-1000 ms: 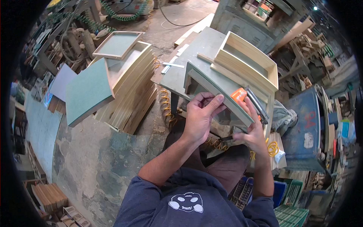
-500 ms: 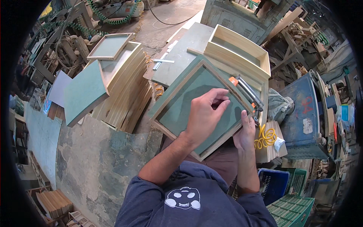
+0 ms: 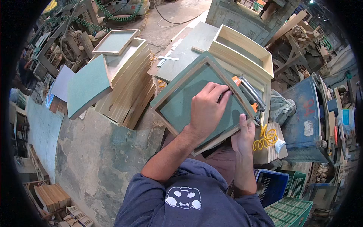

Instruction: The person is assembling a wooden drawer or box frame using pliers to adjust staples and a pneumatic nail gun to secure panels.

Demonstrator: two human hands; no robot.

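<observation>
A shallow wooden frame with a green panel (image 3: pixel 181 108) is tilted in front of my body, with its raised wooden rim facing up. My left hand (image 3: pixel 207 109) reaches over it, thumb and fingertips pinched together close to the inner side of the right rim. Whatever sits in that pinch is too small or hidden to make out. At the lower right edge, my right hand (image 3: pixel 244 137) grips the frame, thumb up along the rim and the other fingers partly hidden. Just beyond that rim lies an orange and grey nail gun (image 3: pixel 249 92), attached to a coiled yellow air hose (image 3: pixel 265 139).
A long open wooden box (image 3: pixel 242 51) stands on the worktable (image 3: pixel 189 49) ahead. To the left rises a stack of wooden frames (image 3: pixel 126 90), topped by a green panel (image 3: pixel 89 85) and a small frame (image 3: pixel 115 41). A blue metal bin (image 3: pixel 302 113) and plastic crates (image 3: pixel 289 212) are on the right.
My left fingertips have moved slightly up and closed closer together against the right rim. My right hand keeps its grip on the frame, and the whole view has shifted a little.
</observation>
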